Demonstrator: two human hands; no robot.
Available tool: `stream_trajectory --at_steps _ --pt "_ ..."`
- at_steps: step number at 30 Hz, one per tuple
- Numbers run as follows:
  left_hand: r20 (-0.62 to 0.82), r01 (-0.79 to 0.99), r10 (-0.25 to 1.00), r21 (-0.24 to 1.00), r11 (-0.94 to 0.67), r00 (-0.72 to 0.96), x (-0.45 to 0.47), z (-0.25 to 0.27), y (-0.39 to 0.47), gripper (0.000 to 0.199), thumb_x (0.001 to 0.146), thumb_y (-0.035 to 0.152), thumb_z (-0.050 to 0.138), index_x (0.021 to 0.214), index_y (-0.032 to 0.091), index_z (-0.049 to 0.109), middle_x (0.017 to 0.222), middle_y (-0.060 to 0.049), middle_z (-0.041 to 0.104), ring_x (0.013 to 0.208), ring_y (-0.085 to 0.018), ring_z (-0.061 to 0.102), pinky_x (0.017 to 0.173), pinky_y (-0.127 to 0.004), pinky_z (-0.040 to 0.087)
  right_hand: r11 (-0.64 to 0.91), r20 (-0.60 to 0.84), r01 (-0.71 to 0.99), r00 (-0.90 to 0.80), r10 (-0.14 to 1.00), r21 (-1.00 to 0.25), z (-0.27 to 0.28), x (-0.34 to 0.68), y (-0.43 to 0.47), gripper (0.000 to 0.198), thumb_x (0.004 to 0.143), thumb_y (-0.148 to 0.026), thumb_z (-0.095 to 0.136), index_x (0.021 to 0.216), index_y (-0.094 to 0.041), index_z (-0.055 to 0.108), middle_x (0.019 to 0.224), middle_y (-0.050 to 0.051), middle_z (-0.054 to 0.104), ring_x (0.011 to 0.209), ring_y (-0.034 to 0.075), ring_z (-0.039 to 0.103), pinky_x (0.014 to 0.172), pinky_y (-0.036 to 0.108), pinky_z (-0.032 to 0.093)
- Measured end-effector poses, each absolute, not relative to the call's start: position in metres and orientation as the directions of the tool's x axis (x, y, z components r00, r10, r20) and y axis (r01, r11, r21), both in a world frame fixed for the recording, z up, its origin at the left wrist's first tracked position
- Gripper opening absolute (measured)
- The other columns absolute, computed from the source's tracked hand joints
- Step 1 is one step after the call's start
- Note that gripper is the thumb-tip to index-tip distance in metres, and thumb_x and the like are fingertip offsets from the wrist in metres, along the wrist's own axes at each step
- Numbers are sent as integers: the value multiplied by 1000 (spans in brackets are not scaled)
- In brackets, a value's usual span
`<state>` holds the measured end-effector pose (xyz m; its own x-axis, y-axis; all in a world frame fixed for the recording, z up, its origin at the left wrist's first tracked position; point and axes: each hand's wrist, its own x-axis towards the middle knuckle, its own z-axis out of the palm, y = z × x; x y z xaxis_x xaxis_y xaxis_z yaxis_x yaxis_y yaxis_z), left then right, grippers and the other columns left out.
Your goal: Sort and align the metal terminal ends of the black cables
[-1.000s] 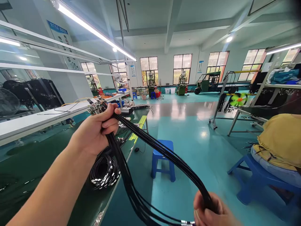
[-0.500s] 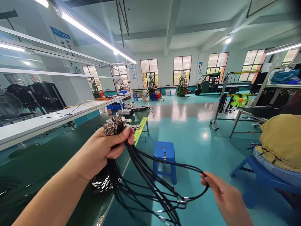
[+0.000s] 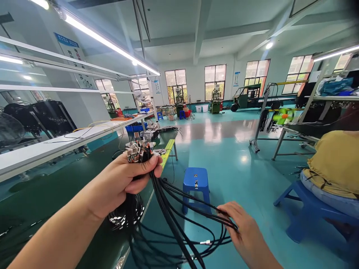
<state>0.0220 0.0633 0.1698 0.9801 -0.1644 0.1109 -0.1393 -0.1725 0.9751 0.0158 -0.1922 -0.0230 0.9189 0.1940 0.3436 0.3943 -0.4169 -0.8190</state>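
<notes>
One green table (image 3: 70, 179) carries a cable coil (image 3: 118, 219); before it my left hand (image 3: 137, 172) clenches the black cables (image 3: 159, 190) just below their metal connectors (image 3: 137, 151); loops hang in front of a blue stool (image 3: 195, 175) to my right hand (image 3: 238, 224), whose fingers pinch several strands.

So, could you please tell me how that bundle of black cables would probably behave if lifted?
The black cables would probably flop and swing, since they hang in loose curves below the left hand. They may splay apart, as the right hand holds only some of them. The clustered metal connectors might make their end heavier.
</notes>
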Motion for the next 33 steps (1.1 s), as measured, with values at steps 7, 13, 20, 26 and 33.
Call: stream_trajectory --at_steps 7,13,20,26,33 --pt "151 -167 -117 975 -145 982 22 173 60 20 77 33 66 77 15 58 75 -3 58 37 2 25 41 -20 10 8 82 85 933 349 -996 -32 16 -185 39 83 -57 56 85 -18 62 70 1 57 61 14 49 57 27 36" --pt "182 -201 -129 968 -150 975 21 179 54 21 77 34 66 76 13 60 75 -4 59 36 2 26 41 -20 10 32 97 92 947 305 -995 -26 11 -184 41 86 -57 50 98 -19 61 63 0 59 54 15 53 56 29 42" --pt "233 -271 -227 951 -152 946 11 194 39 21 79 31 65 77 10 65 74 -5 62 35 3 30 37 -15 16 -452 329 350 936 126 -820 -24 11 -188 19 83 -38 59 72 -23 59 85 4 63 75 21 57 67 31 42" --pt "353 -377 -208 922 -86 912 15 228 35 14 87 15 51 80 6 59 72 -3 58 32 5 30 36 -11 20 -295 -21 68 957 290 -953 -31 19 -175 14 62 -21 72 59 -19 58 59 -3 53 64 16 48 61 28 36" --pt "322 -341 -226 939 -50 919 20 250 40 27 98 15 28 97 2 52 71 6 51 32 11 33 50 -9 15 2 24 27 852 523 -1000 -18 10 -169 31 73 -48 70 82 -18 73 76 5 67 71 19 56 65 29 42"
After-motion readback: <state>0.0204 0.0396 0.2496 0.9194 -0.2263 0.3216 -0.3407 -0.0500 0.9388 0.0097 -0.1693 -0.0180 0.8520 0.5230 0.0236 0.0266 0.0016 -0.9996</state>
